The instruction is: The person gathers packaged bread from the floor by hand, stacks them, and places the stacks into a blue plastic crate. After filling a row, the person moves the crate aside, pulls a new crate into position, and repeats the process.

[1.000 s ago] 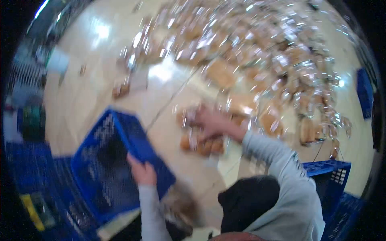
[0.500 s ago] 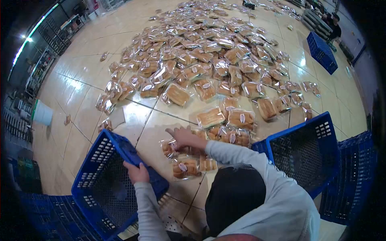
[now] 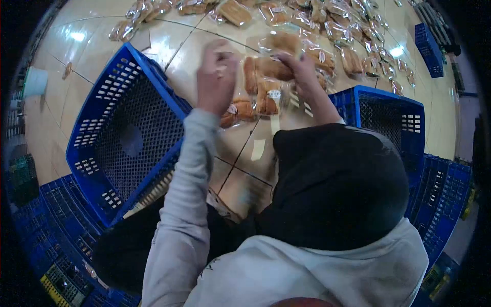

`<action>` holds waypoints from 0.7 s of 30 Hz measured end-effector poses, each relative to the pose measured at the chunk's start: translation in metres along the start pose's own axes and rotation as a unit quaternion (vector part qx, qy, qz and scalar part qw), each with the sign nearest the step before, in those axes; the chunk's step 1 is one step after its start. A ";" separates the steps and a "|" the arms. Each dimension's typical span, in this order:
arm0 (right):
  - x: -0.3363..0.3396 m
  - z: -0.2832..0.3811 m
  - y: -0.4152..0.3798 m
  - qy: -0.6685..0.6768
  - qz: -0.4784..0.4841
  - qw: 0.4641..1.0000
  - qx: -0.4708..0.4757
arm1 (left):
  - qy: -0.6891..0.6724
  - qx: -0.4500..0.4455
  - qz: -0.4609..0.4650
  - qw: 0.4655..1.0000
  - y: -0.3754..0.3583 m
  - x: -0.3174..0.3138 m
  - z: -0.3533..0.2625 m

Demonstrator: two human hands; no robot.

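My left hand (image 3: 217,79) is raised beside the left side of the bread packs, smeared by motion; whether it holds anything is unclear. My right hand (image 3: 306,77) grips the right end of a bread package (image 3: 273,68) in clear wrap. Below that package lies a labelled bread pack (image 3: 269,97), with another wrapped pack (image 3: 240,109) to its left. Behind my right hand are a blurred pack (image 3: 281,43) and a labelled pack (image 3: 321,59). A blue crate (image 3: 176,105) with a mesh bottom stands tilted left of my left hand, with no bread visible in it.
Many more wrapped breads (image 3: 340,28) cover the tiled floor ahead. Another blue crate (image 3: 391,95) stands at the right, beside stacked crates (image 3: 441,192). More crates (image 3: 64,204) are at the lower left. A white bucket (image 3: 36,82) and a far blue crate (image 3: 428,50) also show.
The view has tipped downward. My left hand has left the left crate's rim and moved to the bread packs. My right hand has moved right and taken hold of a package.
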State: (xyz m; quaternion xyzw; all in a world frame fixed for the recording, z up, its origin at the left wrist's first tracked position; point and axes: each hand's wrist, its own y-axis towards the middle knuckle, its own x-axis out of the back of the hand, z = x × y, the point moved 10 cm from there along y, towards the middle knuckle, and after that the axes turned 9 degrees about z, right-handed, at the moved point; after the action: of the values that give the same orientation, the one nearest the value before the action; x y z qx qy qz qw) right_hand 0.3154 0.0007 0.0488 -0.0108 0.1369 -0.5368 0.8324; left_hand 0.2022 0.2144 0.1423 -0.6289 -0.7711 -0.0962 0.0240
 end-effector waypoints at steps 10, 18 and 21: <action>0.051 -0.148 -0.098 -0.013 -0.173 0.982 -0.075 | 0.249 0.284 0.036 0.925 -0.037 -0.115 0.204; 0.026 -0.086 -0.124 0.237 -0.051 0.961 -0.136 | -0.085 0.110 0.031 0.990 -0.041 -0.151 0.143; 0.050 -0.065 -0.132 0.131 -0.042 0.989 -0.059 | -0.010 0.077 0.077 0.994 -0.006 -0.145 0.090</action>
State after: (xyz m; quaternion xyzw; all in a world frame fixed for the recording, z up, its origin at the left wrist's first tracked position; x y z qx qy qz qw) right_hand 0.2015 -0.0916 -0.0023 0.0042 0.2754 -0.5593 0.7819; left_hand 0.2340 0.0893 0.0307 -0.6836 -0.7258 -0.0284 0.0720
